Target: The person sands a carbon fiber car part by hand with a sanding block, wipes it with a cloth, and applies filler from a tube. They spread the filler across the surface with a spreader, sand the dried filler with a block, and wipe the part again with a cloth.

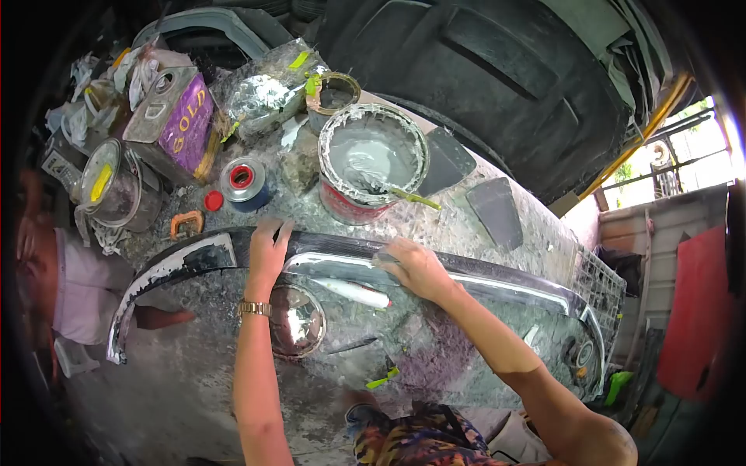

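The left hand (268, 247) lay flat, grip wide, on the bumper trim (482, 273); the right hand (416, 268) pressed beside it, grip unclear. A putty can (373, 155) and purple tin (183, 116) crowded the spattered tabletop (466, 225) behind.

The open can of grey filler (373, 159) stood on a workbench (458, 225) crusted with grey spatter. Behind the can, a large black moulded panel (497, 70) filled the view. Left of the can sat a purple tin (183, 120) lettered GOLD. Far to the can's right, daylight came past a railing (676, 147) above a red sheet (695, 311). Below and left of the can lay a stained grey floor (155, 404).
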### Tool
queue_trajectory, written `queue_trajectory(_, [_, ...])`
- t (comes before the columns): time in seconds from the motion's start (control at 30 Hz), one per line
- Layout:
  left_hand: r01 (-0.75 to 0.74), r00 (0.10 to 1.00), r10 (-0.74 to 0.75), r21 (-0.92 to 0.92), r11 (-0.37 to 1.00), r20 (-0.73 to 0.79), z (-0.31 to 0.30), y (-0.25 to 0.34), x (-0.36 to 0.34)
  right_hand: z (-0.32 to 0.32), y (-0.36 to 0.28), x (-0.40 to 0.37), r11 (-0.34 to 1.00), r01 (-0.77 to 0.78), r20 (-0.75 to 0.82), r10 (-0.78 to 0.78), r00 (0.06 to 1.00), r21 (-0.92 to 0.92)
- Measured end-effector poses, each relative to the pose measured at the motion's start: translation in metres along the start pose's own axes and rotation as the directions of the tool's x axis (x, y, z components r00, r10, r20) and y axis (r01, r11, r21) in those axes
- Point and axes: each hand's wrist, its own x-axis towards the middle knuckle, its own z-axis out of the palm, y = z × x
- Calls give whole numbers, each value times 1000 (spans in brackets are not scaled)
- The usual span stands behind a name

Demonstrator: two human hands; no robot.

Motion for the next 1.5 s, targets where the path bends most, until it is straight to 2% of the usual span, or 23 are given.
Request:
queue_trajectory(0.1, [-16, 999, 13, 60, 998, 47, 5, -15, -1, -4, 1, -7, 998, -9, 8, 9, 1000, -63])
queue_trajectory(0.2, [-54, 998, 54, 6, 999, -12, 13, -22, -2, 7, -3, 8, 993, 0, -9, -1, 1000, -118])
queue_trajectory(0.27, [-39, 999, 39, 16, 999, -12, 15, -23, -3, 30, -13, 37, 992, 100, 66, -96, 993, -71])
queue_trajectory(0.4, [-22, 1000, 22, 11, 1000, -4, 11, -18, -3, 19, -13, 30, 998, 62, 89, -61, 994, -5])
queue_trajectory(0.5, [-30, 999, 32, 52, 998, -31, 12, -9, -4, 8, -3, 7, 996, -9, 77, 16, 997, -86])
queue_trajectory(0.53, [-27, 999, 29, 50, 998, -30, 12, -9, -4, 15, -7, 19, 993, 56, 55, -51, 997, -105])
queue_trajectory(0.57, [-29, 999, 30, 57, 998, -31, 12, -8, -4, 26, -12, 35, 993, 57, 59, -51, 997, -107])
queue_trajectory(0.63, [-18, 999, 20, 66, 998, -32, 11, -6, -7, 41, -30, 62, 995, 94, 107, -93, 990, -9])
queue_trajectory(0.7, [-10, 1000, 10, -8, 1000, 3, 7, -5, -4, 28, -22, 45, 997, 74, 126, -71, 989, -18])
queue_trajectory(0.77, [-7, 1000, 7, 20, 1000, 0, 7, -6, -4, 16, -4, 19, 1000, -14, 115, 16, 993, -15])
queue_trajectory(0.83, [7, 1000, -7, 48, 999, 1, 9, -4, -6, 22, -17, 32, 999, -20, 132, 23, 991, -30])
queue_trajectory(0.9, [25, 999, -24, 77, 997, -24, 10, -1, -6, 44, -38, 70, 1000, 21, 164, -23, 986, 19])
queue_trajectory(0.97, [21, 1000, -21, 50, 999, -14, 8, -3, -8, 44, -40, 73, 997, 49, 158, -57, 986, 55])
queue_trajectory(1.03, [-2, 1000, 2, 12, 1000, -17, 6, -2, -2, 21, -26, 51, 998, -51, 209, 43, 977, 36])
queue_trajectory(1.07, [17, 1000, -17, 48, 999, 0, 5, -1, -3, 9, -21, 41, 991, -101, 250, 77, 965, 84])
queue_trajectory(1.1, [38, 999, -40, 84, 996, 15, 5, 0, -5, 12, -23, 46, 992, -99, 257, 76, 963, 78])
queue_trajectory(1.17, [29, 1000, -30, 73, 997, 7, 6, -2, -5, 29, -30, 63, 999, 0, 168, -9, 986, 53])
queue_trajectory(1.2, [20, 1000, -20, 63, 998, -1, 7, -2, -6, 34, -38, 77, 997, -35, 257, 17, 966, 63])
queue_trajectory(1.33, [24, 1000, -24, 47, 999, -3, 7, -2, -5, 10, -19, 44, 981, -122, 198, 90, 976, 153])
queue_trajectory(1.43, [17, 999, -15, 72, 997, -29, 10, -4, -5, 4, -17, 45, 994, -44, 253, 17, 967, 103])
queue_trajectory(1.5, [28, 999, -27, 45, 999, -24, 11, -3, -5, 18, -19, 55, 994, -20, 228, -6, 974, 111])
